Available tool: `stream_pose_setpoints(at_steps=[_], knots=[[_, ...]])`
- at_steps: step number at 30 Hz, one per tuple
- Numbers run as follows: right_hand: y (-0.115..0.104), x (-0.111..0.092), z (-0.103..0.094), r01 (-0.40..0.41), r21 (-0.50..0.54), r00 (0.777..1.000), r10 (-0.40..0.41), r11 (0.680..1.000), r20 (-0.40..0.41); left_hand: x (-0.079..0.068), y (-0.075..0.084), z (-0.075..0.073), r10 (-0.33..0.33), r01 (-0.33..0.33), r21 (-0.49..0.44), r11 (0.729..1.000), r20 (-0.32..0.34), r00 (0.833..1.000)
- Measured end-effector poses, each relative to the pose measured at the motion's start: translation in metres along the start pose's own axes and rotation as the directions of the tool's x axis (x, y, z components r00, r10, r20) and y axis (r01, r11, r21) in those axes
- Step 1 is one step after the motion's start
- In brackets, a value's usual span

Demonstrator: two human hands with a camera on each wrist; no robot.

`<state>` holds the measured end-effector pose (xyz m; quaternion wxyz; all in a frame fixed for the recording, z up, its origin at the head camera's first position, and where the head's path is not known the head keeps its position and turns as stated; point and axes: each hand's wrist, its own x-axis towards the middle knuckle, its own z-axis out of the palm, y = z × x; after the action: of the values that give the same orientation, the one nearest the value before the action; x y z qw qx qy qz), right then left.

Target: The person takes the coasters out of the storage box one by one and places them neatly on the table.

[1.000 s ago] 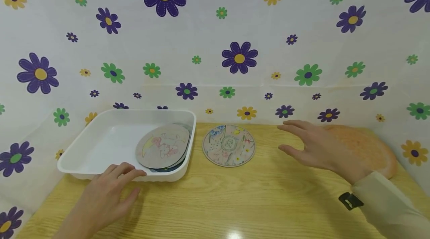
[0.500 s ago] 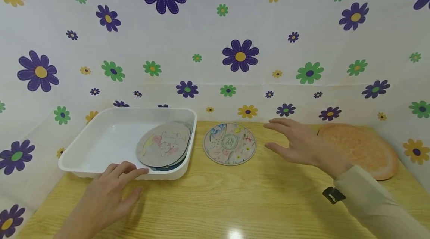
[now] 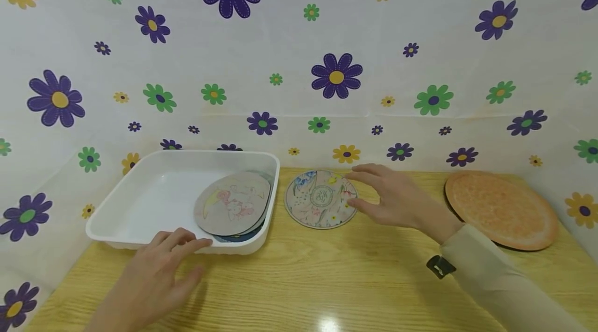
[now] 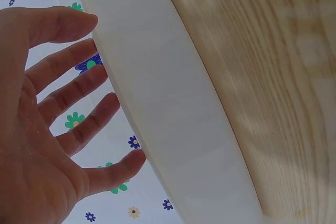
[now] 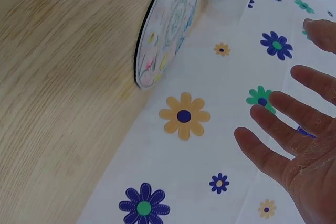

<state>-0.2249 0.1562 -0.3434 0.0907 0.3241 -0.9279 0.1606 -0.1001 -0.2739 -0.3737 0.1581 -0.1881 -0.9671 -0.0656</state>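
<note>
A white plastic basin (image 3: 159, 194) stands on the left of the table. My left hand (image 3: 154, 275) is at its front rim, and in the left wrist view the extended fingers (image 4: 89, 121) meet the edge of the basin. Inside, at the right end, lies a small stack of round mats (image 3: 231, 205), the top one pale with a pink drawing and a yellow moon. Just right of the basin a round floral mat (image 3: 313, 212) lies flat. Over its right edge hovers my right hand (image 3: 397, 197), fingers spread and holding nothing.
An orange-brown round mat (image 3: 504, 210), like a flatbread, lies at the table's right end. Behind the wood-grain table (image 3: 299, 280) rises a white cloth (image 3: 261, 57) printed with flowers. The right sleeve (image 3: 495, 275) crosses the right front of the table.
My right hand has moved left, away from the orange-brown mat and over to the floral mat's right edge, uncovering the orange-brown one. My left hand stays at the basin's rim.
</note>
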Motion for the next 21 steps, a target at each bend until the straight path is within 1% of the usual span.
stream_pose_setpoints(at_steps=[6, 12, 18, 21], knots=[[-0.014, 0.015, 0.006, 0.032, 0.053, 0.999, -0.032, 0.998, 0.008, -0.001, 0.005, -0.002, -0.025, 0.025, -0.003, 1.0, 0.035, 0.999], [-0.028, 0.034, 0.019, 0.093, 0.093, 0.995, -0.095, 0.991, 0.016, -0.003, 0.008, 0.0, -0.048, 0.05, -0.019, 0.999, 0.072, 0.996], [-0.043, 0.05, 0.033, 0.117, 0.124, 0.993, -0.121, 0.985, 0.018, -0.002, 0.009, 0.0, -0.048, 0.049, -0.013, 0.999, 0.076, 0.996], [-0.05, 0.057, 0.041, 0.147, 0.118, 0.989, -0.149, 0.982, 0.005, -0.002, 0.01, -0.001, -0.043, 0.044, -0.01, 0.999, 0.076, 0.996]])
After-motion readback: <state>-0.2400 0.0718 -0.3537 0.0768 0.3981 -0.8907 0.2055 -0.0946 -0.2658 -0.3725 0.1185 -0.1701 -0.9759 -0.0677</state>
